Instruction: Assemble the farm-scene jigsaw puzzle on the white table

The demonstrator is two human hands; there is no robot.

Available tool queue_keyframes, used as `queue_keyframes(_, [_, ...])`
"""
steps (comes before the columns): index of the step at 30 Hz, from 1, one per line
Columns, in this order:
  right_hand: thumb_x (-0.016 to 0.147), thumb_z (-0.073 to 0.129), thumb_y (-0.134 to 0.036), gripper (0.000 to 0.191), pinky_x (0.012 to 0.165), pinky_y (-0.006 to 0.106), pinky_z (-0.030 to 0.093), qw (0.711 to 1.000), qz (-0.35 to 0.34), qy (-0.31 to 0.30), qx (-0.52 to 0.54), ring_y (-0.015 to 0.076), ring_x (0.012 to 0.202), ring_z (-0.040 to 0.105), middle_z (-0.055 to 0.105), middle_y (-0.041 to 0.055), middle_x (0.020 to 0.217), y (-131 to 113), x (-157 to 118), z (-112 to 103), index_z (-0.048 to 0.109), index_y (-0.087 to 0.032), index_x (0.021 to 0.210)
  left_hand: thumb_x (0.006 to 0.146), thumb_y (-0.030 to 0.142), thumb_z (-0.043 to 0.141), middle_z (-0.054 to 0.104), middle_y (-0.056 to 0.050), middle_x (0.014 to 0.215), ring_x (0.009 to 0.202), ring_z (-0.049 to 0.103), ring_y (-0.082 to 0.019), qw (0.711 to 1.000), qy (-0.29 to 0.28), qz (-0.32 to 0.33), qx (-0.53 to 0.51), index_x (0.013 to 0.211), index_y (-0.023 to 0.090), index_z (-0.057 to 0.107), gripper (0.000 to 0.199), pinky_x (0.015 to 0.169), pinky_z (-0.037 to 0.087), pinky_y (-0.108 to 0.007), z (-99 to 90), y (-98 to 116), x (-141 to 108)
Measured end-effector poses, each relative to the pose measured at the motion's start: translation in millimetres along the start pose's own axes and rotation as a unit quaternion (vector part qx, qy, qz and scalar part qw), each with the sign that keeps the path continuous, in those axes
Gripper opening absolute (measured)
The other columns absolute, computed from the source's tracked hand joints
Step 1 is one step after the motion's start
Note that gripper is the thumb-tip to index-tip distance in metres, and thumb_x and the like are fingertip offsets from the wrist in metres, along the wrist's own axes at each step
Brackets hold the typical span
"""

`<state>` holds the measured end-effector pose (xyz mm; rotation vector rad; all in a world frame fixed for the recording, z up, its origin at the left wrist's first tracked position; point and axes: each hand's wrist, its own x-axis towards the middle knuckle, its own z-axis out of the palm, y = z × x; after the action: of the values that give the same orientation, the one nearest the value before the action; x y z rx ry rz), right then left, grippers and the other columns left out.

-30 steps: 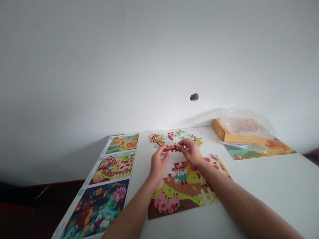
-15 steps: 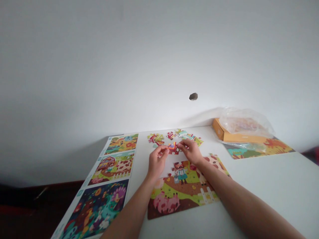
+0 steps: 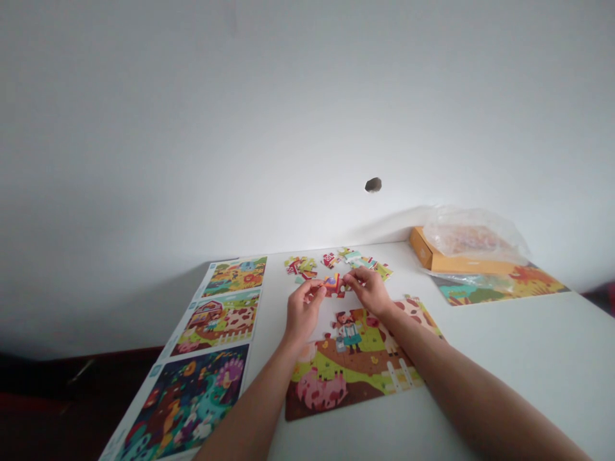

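Between my two hands a small red, orange and purple puzzle piece is raised above the white table. My left hand pinches its left side, and my right hand pinches its right side. Whether it is one piece or joined pieces, I cannot tell. Just below lies a partly assembled farm puzzle, showing a pig, a farmer and a cow; my right forearm covers part of its right side. Loose puzzle pieces lie beyond my hands, among them a red barn piece.
At the left, a sheet with three printed pictures lies along the table edge. An orange box under a clear plastic bag stands at the back right, beside a colourful picture board. The wall rises behind the table.
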<state>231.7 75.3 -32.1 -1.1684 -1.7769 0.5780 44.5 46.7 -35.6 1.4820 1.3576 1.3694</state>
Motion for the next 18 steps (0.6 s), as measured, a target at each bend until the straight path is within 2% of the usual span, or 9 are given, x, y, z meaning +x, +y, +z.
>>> queue_keyframes(7, [0.091,0.049,-0.049,0.042,0.056,0.023,0.038,0.999,0.023,-0.008,0.039,0.0128,0.059,0.051,0.057,-0.0002,0.061,5.2,1.4,2.3,0.065,-0.017,0.069,0.080,0.037,0.063,0.072,-0.005,0.091,0.081,0.065,-0.018,1.000,0.008,-0.001,0.000,0.091,0.017,0.069,0.024,0.073,0.048,-0.027,-0.5,-3.2,0.9])
queue_keyframes(18, [0.091,0.049,-0.050,0.043,0.058,0.024,0.040,0.998,0.034,-0.020,0.048,0.0132,0.061,0.053,0.060,0.0007,0.064,8.5,1.1,3.2,0.068,-0.016,0.073,0.079,0.036,0.064,0.072,-0.006,0.092,0.082,0.066,-0.018,1.000,0.017,-0.001,-0.007,0.090,0.017,0.070,0.023,0.074,0.049,-0.027,0.2,-3.5,0.7])
